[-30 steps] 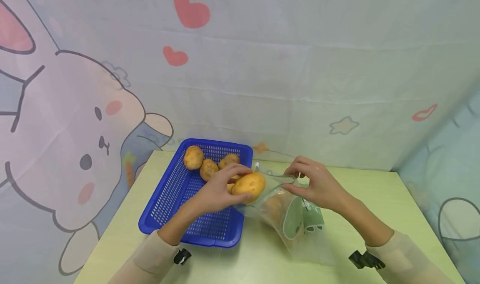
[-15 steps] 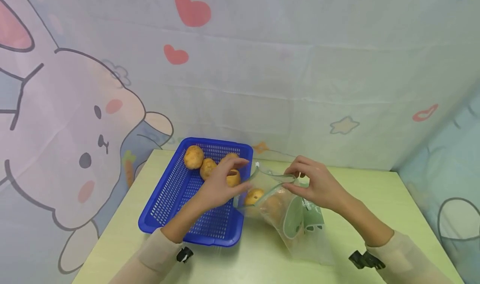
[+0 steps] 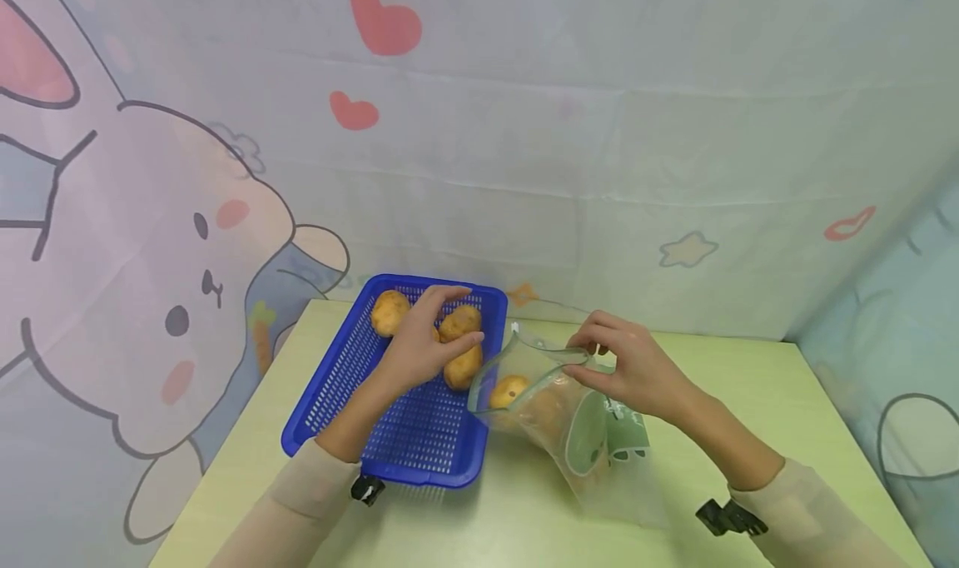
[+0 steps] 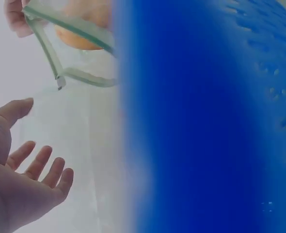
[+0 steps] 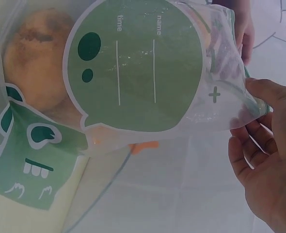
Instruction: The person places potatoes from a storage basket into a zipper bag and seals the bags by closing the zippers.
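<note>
Clear zip bag lies at four o'clock of the blue basket; my right hand pinches its rim so the mouth gapes. My left hand, fingers relaxed, rests over basket potatoes.

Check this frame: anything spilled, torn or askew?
Nothing stands out. The right hand pinches the zip bag open at its rim, potatoes inside; the left hand reaches over potatoes in the blue basket, which sits flat on the table.
</note>
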`<state>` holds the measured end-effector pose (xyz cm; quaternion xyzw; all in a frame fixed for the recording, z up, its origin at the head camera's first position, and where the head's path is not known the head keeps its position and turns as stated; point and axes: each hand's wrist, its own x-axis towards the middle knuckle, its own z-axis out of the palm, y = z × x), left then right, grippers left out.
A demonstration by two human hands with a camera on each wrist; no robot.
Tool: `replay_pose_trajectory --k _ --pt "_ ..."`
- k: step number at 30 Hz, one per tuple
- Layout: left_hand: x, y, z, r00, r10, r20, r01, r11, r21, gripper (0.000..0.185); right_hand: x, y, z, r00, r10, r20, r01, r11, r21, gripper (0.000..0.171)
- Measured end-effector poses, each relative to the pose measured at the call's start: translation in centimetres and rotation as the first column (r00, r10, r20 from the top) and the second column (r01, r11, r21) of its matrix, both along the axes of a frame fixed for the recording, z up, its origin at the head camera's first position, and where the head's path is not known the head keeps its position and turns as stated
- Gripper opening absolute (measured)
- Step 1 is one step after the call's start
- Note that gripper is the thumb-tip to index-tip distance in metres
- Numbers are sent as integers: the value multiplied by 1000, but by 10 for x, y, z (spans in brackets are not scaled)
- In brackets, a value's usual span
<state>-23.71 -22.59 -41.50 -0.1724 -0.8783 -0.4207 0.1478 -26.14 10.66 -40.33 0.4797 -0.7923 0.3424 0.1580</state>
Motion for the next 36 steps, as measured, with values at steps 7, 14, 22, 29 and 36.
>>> replay_pose_trajectory --k 7,14,22,29,36 --pt "-3 0 -33 996 -3 93 7 999 -48 63 1 -2 0 1000 7 9 -7 1000 1 22" --pt "-6 -3 -54 988 50 147 -34 994 -108 62 1 1 -1 1000 -9 6 9 1000 -2 24" --pt "-10 3 -71 964 120 237 -68 974 -216 75 0 2 -5 1000 6 -15 -7 1000 -25 25" --pt "-11 2 -81 944 183 274 -119 965 -233 79 -1 1 -5 1000 16 -21 -17 1000 -26 24" --pt "-11 -1 -89 933 209 292 -132 956 -260 70 0 1 -5 1000 8 -2 -8 1000 -21 24"
